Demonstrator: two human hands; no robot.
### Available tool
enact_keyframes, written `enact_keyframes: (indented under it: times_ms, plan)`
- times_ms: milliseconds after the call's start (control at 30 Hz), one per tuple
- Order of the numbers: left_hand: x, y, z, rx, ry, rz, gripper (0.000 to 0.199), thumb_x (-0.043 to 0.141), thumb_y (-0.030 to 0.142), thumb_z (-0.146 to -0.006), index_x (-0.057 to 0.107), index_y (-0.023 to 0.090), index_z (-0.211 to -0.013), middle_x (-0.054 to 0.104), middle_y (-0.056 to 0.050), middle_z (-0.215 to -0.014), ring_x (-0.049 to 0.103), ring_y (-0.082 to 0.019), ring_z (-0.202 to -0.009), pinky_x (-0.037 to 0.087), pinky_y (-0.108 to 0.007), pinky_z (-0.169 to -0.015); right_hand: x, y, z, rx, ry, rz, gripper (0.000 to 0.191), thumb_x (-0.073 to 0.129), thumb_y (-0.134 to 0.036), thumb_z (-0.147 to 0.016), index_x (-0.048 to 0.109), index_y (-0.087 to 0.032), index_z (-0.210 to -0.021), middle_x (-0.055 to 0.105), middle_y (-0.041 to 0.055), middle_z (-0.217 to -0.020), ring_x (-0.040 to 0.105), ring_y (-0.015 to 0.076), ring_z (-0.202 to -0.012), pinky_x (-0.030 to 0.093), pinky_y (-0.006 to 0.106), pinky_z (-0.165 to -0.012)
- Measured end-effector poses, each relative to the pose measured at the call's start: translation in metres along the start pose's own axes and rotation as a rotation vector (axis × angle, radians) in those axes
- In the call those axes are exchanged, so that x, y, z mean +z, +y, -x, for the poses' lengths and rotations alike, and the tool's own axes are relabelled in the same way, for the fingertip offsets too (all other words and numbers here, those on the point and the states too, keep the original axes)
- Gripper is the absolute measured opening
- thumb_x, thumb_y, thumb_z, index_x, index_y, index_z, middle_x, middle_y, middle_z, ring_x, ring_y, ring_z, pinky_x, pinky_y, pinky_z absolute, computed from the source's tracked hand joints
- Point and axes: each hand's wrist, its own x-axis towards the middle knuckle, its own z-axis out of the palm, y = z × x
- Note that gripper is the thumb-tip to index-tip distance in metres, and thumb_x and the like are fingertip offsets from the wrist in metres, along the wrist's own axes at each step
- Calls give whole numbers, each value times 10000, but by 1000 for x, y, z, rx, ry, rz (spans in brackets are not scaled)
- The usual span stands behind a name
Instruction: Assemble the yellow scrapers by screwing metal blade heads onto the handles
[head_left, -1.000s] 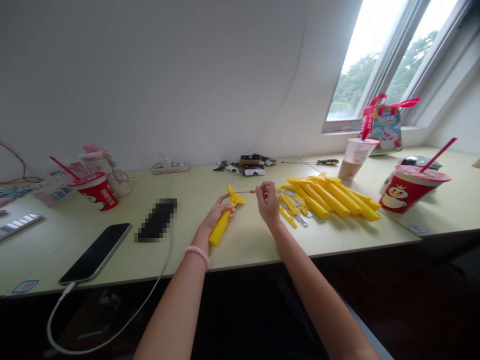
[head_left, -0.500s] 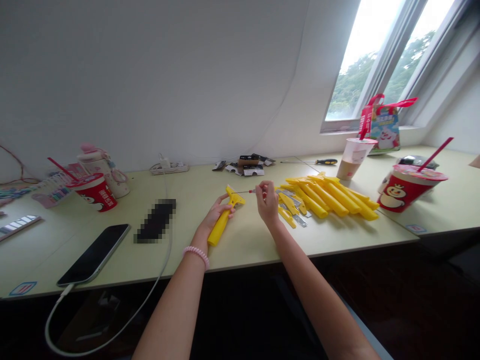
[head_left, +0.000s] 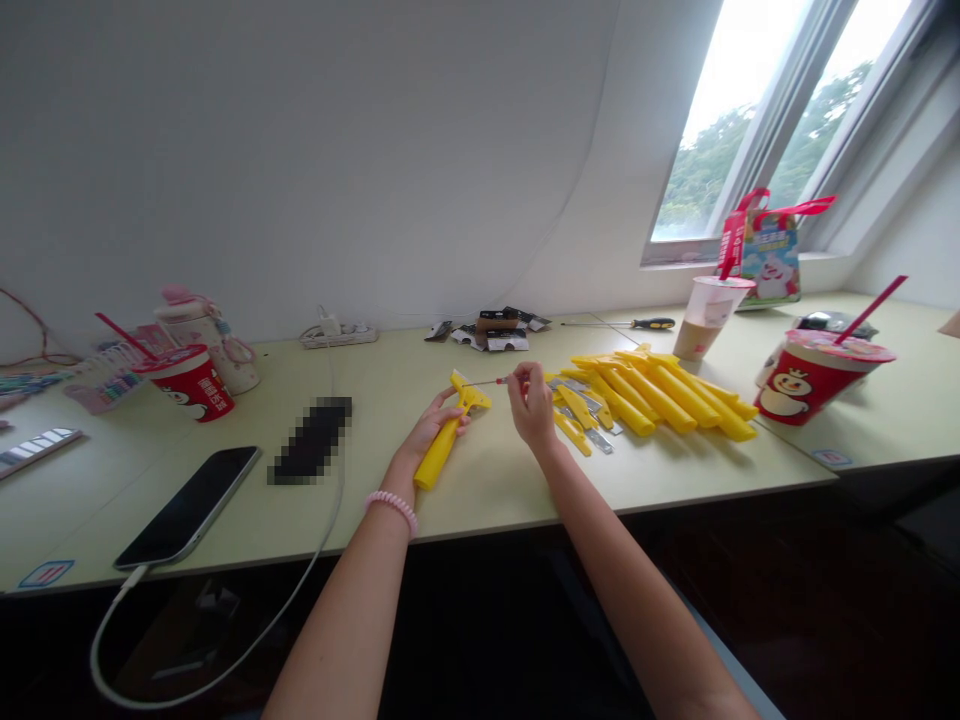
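My left hand (head_left: pixel 433 424) is wrapped round a yellow scraper (head_left: pixel 439 452), whose wide head points up and away from me. My right hand (head_left: pixel 531 402) is closed on a small red-handled screwdriver (head_left: pixel 501 381). Its thin shaft points left, and the tip meets the scraper's head. Beside my right hand lie loose yellow plastic pieces (head_left: pixel 574 430) and flat metal-coloured parts (head_left: pixel 600 441). Several yellow scraper handles (head_left: pixel 679 400) are piled just to the right of them.
Small black-and-white boxes (head_left: pixel 501 330) and a longer screwdriver (head_left: pixel 651 323) lie at the back. Drink cups stand left (head_left: pixel 196 385) and right (head_left: pixel 810 385). A phone (head_left: pixel 191 505) with a cable is at the front left of the table (head_left: pixel 480 505).
My right hand and the screwdriver have shifted very slightly left. My left hand keeps its hold on the scraper, which has hardly moved.
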Motion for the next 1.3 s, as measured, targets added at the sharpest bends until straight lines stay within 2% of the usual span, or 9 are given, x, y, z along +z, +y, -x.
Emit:
enact_keyframes:
  times_ms: [167, 267, 367, 467, 633, 767, 967, 1133, 1300]
  plan:
    - [1, 1, 0, -2, -2, -14, 682, 558, 53, -682, 303, 201, -1298, 570, -80, -866, 533, -71, -572, 389, -152, -458, -2, -2, -2, 59, 6, -52, 214, 480, -395, -809, 484, -188, -757, 505, -36, -543, 432, 80, -450, 361, 186, -440]
    - [2, 1, 1, -4, 2, -16, 697, 564, 54, -677, 301, 203, -1305, 570, -79, -856, 535, -77, -576, 390, -156, -461, -2, 0, -1, 46, 20, -24, 227, 476, -404, -814, 490, -186, -751, 494, -42, -522, 423, 74, -430, 332, 179, -424]
    - [3, 1, 2, -10, 5, -14, 693, 565, 52, -677, 310, 197, -1304, 570, -81, -842, 533, -79, -579, 387, -153, -458, -2, 1, 1, 15, -21, 26, 215, 411, -380, -852, 479, -190, -778, 487, -39, -531, 424, 81, -433, 307, 188, -431]
    - [4, 2, 2, -13, 9, 2, 693, 558, 43, -677, 312, 202, -1305, 568, -79, -837, 523, -73, -565, 388, -153, -456, -2, -1, 2, -4, -78, 107, 183, 349, -330, -876, 459, -195, -821, 491, -24, -569, 435, 103, -468, 295, 211, -452]
    - [7, 3, 5, -25, 17, 11, 695, 554, 29, -678, 315, 198, -1308, 569, -89, -857, 528, -68, -574, 391, -144, -456, -2, -5, 2, -87, -39, 153, 138, 323, -251, -868, 442, -190, -834, 529, 40, -725, 494, 149, -651, 354, 246, -543]
    - [7, 2, 5, -31, 1, 6, 693, 562, 36, -677, 326, 202, -1308, 570, -82, -865, 526, -58, -565, 395, -140, -454, 0, -2, 3, -124, -13, 50, 103, 415, -295, -846, 443, -196, -844, 541, 23, -714, 503, 133, -631, 403, 252, -583]
    - [1, 0, 1, -30, -41, -16, 689, 565, 32, -676, 326, 198, -1301, 576, -86, -893, 540, -63, -583, 400, -139, -451, 2, 2, 5, -107, 43, 25, 168, 505, -361, -807, 448, -202, -807, 537, -10, -653, 483, 107, -541, 402, 229, -527]
    - [1, 0, 2, -61, -22, -16, 695, 574, 39, -679, 328, 202, -1308, 569, -55, -799, 532, -59, -554, 408, -141, -461, 0, -1, 4, -52, -39, 58, 154, 408, -342, -858, 438, -196, -821, 541, 2, -665, 481, 114, -553, 366, 226, -512]
    - [1, 1, 3, -55, -28, 1, 678, 585, 47, -678, 355, 203, -1297, 573, -68, -821, 539, -65, -574, 413, -144, -468, -2, -6, 1, -96, -41, 79, 149, 329, -270, -876, 446, -188, -831, 535, 35, -747, 501, 155, -702, 387, 270, -617]
